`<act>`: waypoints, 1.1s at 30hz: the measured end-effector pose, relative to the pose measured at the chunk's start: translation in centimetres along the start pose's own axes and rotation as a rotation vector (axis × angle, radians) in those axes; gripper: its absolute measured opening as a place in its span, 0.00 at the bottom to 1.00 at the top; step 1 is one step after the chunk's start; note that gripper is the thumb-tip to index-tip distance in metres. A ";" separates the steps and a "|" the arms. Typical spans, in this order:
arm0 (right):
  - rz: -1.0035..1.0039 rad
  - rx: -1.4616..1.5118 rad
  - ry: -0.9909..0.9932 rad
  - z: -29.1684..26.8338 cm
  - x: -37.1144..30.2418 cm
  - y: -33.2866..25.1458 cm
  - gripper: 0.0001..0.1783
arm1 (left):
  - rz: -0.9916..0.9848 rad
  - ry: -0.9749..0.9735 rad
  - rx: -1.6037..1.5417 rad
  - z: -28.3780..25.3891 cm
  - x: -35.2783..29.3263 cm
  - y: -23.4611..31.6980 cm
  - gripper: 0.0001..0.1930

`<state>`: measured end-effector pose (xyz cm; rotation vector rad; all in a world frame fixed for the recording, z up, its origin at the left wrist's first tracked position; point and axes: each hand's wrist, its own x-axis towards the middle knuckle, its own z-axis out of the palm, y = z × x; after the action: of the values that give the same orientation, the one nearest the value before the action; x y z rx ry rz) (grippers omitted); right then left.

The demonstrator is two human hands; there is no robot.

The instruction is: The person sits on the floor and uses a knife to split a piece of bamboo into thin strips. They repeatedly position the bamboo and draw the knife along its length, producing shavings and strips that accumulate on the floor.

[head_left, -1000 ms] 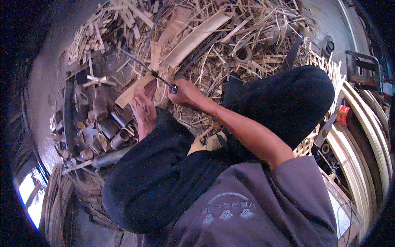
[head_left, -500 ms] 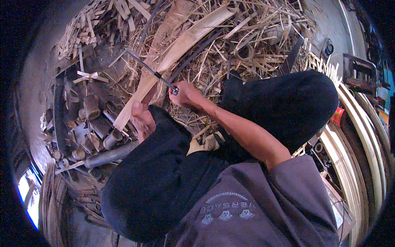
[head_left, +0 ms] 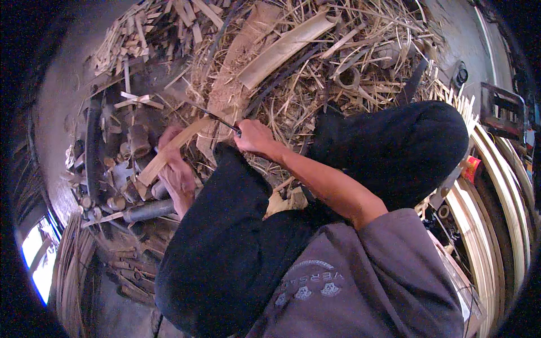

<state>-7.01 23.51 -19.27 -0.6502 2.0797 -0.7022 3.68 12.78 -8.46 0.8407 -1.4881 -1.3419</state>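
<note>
The right hand (head_left: 255, 137) has its fingers curled snugly round the handle of a knife (head_left: 220, 119), the dark blade pointing away from the knuckles, up and to the left. And here's the left hand (head_left: 179, 172), blurred: a pale wood strip (head_left: 179, 145) lies across it, fingers showing past the far side, and I can't tell how tightly they close.

The strip runs from below left of those fingers up to the blade, whose edge crosses near its far end; whether they touch, I can't make out. It looks light, thin and springy, stiff along its length, likely to split along the grain, smooth enough to slide. The best hold looks to be the flat faces near the lower end, thumb on top, skin off the long edges, which may be sharp, and well clear of that blade.

Room now! Just left of the left fingers, cut tubes (head_left: 138, 141) crowd in. The dark trouser leg (head_left: 225, 225) sits close below. Beyond the fingertips, up from the blade, lie a brown board (head_left: 230, 81) and loose shavings (head_left: 293, 107); the air above looks freer.
</note>
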 end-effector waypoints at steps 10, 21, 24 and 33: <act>-0.107 -0.051 0.008 -0.4 -1.2 -0.6 0.16 | 0.085 0.027 -0.085 2.0 2.3 -0.2 0.25; -0.093 0.036 -0.044 -1.0 -0.3 2.1 0.15 | -0.065 -0.538 -0.320 6.4 4.1 -1.3 0.14; -0.002 0.146 -0.267 -2.3 -1.5 1.8 0.11 | -0.101 -0.449 -0.197 7.5 3.8 -0.5 0.11; -0.020 0.379 -0.267 -1.6 -0.3 5.6 0.11 | -0.262 -0.801 0.000 8.7 3.8 -1.9 0.31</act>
<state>-9.26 28.04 -22.06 -0.5172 1.6411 -0.9365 -5.93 11.97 -9.34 0.5173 -2.0179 -2.0199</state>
